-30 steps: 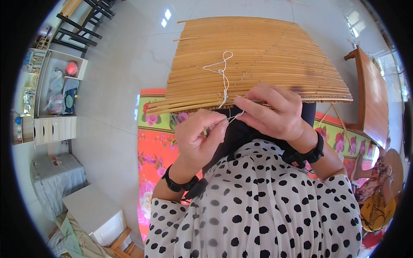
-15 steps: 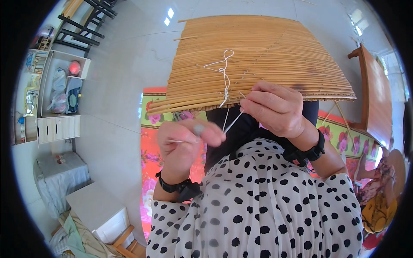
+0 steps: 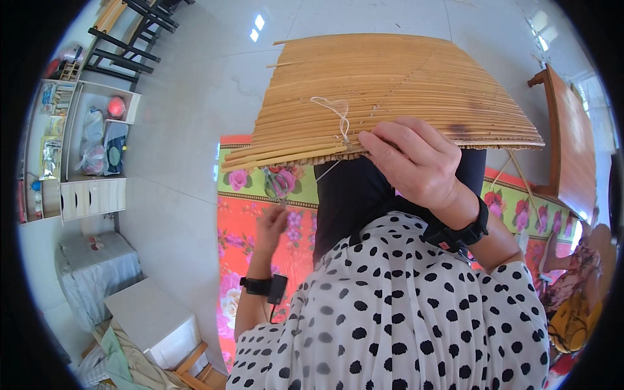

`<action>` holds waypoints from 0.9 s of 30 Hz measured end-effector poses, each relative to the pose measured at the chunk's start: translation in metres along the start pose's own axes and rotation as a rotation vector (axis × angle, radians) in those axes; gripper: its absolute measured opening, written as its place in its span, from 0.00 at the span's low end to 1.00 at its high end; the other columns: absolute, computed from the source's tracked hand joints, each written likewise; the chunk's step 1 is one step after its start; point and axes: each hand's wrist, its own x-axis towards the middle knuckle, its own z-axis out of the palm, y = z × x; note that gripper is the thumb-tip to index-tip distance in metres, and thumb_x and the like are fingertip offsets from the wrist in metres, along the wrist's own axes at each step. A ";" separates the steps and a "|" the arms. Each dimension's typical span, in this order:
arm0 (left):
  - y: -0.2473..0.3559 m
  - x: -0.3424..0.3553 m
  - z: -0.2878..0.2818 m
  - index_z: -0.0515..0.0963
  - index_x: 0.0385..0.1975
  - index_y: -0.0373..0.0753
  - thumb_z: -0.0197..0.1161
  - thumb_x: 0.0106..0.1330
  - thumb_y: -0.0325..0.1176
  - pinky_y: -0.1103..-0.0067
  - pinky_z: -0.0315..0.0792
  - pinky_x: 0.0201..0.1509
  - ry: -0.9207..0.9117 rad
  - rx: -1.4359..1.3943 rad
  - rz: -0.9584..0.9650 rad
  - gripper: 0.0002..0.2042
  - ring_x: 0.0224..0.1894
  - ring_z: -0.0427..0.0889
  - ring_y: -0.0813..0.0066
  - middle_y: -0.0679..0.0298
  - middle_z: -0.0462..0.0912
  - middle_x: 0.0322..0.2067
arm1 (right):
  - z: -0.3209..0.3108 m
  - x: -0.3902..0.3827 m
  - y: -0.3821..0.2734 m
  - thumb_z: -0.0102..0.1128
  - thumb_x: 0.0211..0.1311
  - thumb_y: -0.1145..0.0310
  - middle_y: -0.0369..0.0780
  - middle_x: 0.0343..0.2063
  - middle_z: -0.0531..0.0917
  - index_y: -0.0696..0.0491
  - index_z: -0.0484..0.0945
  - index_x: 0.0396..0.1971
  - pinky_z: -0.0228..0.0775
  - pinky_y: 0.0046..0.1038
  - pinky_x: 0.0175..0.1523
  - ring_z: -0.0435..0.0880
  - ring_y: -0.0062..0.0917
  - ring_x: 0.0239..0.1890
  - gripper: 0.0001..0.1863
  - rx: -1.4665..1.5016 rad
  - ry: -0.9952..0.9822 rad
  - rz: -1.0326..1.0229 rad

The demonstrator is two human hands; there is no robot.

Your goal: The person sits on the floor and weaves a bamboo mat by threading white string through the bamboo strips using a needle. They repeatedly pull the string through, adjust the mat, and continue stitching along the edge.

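While your right hand (image 3: pixel 416 161) grips the near edge of the bamboo-slat mat (image 3: pixel 390 78) above your dark trousers (image 3: pixel 344 201), your left hand (image 3: pixel 270 227) stands well apart over the red floral mat (image 3: pixel 296 224), its fingers too blurred to tell whether they hold anything. White thread (image 3: pixel 345 127) lies looped on the slats; a pale strand (image 3: pixel 330 169) slants toward your left hand.

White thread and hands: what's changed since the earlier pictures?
The left hand swung leftward, away from the right hand; blur hides whether it grips thread. The white thread loop on the slatted mat shrank toward the near edge. The right hand stays at that edge.
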 end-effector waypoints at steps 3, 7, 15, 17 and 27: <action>-0.054 -0.017 -0.064 0.78 0.40 0.36 0.62 0.73 0.26 0.85 0.63 0.23 0.250 -0.064 -0.161 0.02 0.20 0.70 0.85 0.70 0.75 0.22 | 0.001 -0.001 -0.003 0.68 0.44 0.72 0.35 0.35 0.84 0.52 0.87 0.37 0.78 0.22 0.33 0.85 0.26 0.35 0.16 -0.008 0.002 -0.010; -0.004 -0.010 -0.061 0.77 0.38 0.35 0.63 0.72 0.26 0.85 0.64 0.23 0.244 0.061 -0.171 0.02 0.21 0.72 0.84 0.70 0.76 0.23 | 0.000 -0.008 -0.005 0.69 0.44 0.71 0.35 0.34 0.84 0.52 0.86 0.37 0.77 0.23 0.33 0.85 0.26 0.35 0.15 -0.003 -0.031 0.001; 0.180 0.014 0.067 0.77 0.45 0.33 0.63 0.68 0.20 0.81 0.70 0.24 -0.181 -0.460 0.017 0.08 0.22 0.76 0.77 0.61 0.80 0.30 | -0.001 -0.008 -0.009 0.71 0.43 0.68 0.35 0.36 0.85 0.51 0.86 0.37 0.76 0.23 0.33 0.85 0.26 0.36 0.16 -0.015 -0.048 0.015; 0.192 0.018 0.093 0.77 0.43 0.33 0.64 0.68 0.22 0.81 0.69 0.23 -0.233 -0.748 -0.025 0.07 0.22 0.76 0.77 0.61 0.81 0.33 | 0.001 -0.009 -0.011 0.71 0.44 0.68 0.35 0.36 0.85 0.51 0.86 0.37 0.76 0.23 0.33 0.85 0.27 0.36 0.16 -0.017 -0.045 0.010; 0.159 0.029 0.100 0.79 0.41 0.32 0.65 0.72 0.29 0.81 0.70 0.22 -0.265 -0.653 -0.012 0.06 0.21 0.76 0.76 0.60 0.81 0.33 | 0.002 -0.016 -0.014 0.68 0.43 0.69 0.35 0.35 0.85 0.52 0.87 0.37 0.78 0.23 0.36 0.85 0.27 0.36 0.16 -0.031 -0.060 0.008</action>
